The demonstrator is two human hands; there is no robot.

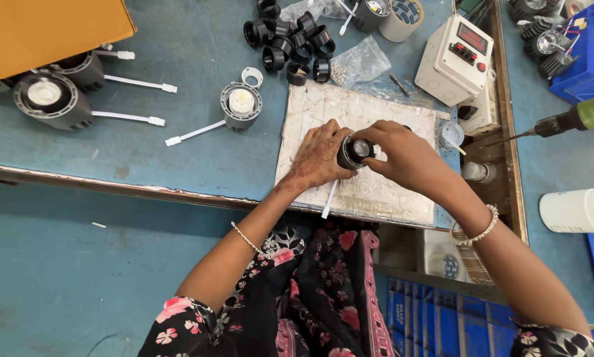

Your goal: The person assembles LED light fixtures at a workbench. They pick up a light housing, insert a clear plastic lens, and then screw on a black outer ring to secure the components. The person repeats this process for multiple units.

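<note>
Both hands meet over the white worn board [376, 198] that lies on the blue bench [178, 145], and between them sits a small black lamp housing [354, 151], a short cylinder with a pale glassy lens in its face. The left hand [318, 158] is curled around the housing's side, fingers wrapped and steadying it against the board; the right hand [403, 155] comes in from the other side with thumb and fingertips pinched on the rim at the front. A thin white cable [329, 198] trails from beneath toward the bench edge. It looks a light, rigid piece, hard plastic or cast metal with a smooth matt wall, so the sides are the sensible place to grip it (the lens would smudge or scratch, I'd judge, and the cable is no handle). Nearby lie more of the same family: a grey round fitting [241, 104] with a white centre, two larger dark housings [49, 99] with stiff white leads, and a heap of black rings [290, 43], glossy and ribbed. A boxy white controller [454, 61] stands at the board's far corner, and a drill tip [509, 137] pokes in from the right.
</note>
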